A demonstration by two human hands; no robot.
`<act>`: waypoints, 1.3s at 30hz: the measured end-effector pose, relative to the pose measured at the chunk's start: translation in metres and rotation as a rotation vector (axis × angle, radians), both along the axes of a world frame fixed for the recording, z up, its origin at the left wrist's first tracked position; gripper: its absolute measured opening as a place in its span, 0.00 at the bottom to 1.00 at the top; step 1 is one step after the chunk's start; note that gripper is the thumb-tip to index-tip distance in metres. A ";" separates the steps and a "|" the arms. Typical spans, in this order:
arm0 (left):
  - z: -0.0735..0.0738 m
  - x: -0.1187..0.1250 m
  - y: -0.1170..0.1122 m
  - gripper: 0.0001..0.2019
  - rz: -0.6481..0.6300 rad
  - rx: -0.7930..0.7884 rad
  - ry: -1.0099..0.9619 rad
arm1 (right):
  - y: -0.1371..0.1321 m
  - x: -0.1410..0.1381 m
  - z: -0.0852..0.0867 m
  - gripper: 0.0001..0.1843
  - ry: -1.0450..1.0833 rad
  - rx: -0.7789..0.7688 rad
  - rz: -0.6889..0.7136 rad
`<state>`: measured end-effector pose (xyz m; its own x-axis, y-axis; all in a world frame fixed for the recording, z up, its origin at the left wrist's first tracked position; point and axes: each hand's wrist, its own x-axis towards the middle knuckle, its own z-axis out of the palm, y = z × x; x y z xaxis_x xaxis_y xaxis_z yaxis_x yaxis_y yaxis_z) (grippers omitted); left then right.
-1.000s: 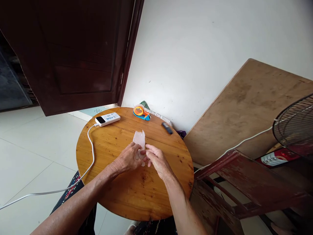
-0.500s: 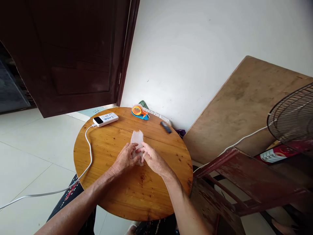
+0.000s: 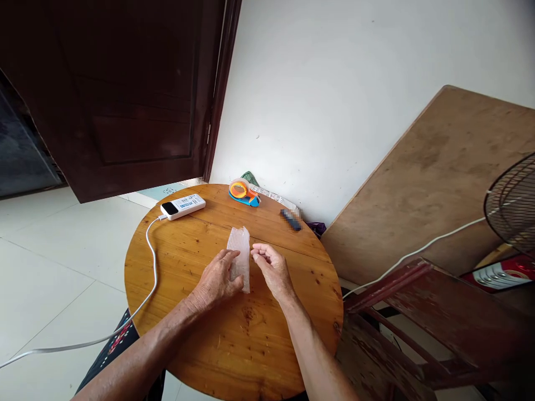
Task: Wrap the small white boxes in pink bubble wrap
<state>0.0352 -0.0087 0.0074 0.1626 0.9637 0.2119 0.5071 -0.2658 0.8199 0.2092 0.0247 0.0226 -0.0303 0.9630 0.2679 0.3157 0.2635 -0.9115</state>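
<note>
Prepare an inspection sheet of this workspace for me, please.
Surface: round wooden table, knots in the grain.
Job's things: whitish translucent sheet, lying on the table.
Clutter: white device, orange-and-blue tape dispenser, dark pixelated item.
Hands: left hand open over the sheet's left side; right hand beside its right edge, fingers bent, any grip unclear.
Cables: white cable plugged into the device, running off the table; second white cable by the fan.
Surroundings: dark door, white wall, tilted board.
</note>
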 end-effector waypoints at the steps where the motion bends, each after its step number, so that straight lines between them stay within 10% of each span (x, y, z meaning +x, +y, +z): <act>1: 0.002 0.000 0.000 0.30 0.003 -0.020 0.021 | 0.002 -0.001 -0.001 0.12 -0.039 0.032 0.034; 12: 0.013 -0.003 -0.006 0.35 -0.078 0.095 0.054 | 0.019 -0.006 -0.005 0.13 -0.290 0.134 0.253; 18: 0.013 -0.004 -0.006 0.19 -0.155 0.238 0.169 | 0.026 -0.005 -0.010 0.10 -0.264 0.036 0.337; 26: 0.016 -0.003 -0.006 0.17 -0.146 0.215 0.206 | 0.037 0.001 -0.005 0.17 -0.061 -0.248 -0.120; 39: 0.019 -0.002 -0.007 0.16 -0.149 0.197 0.199 | 0.073 -0.015 0.010 0.17 -0.003 -0.496 0.035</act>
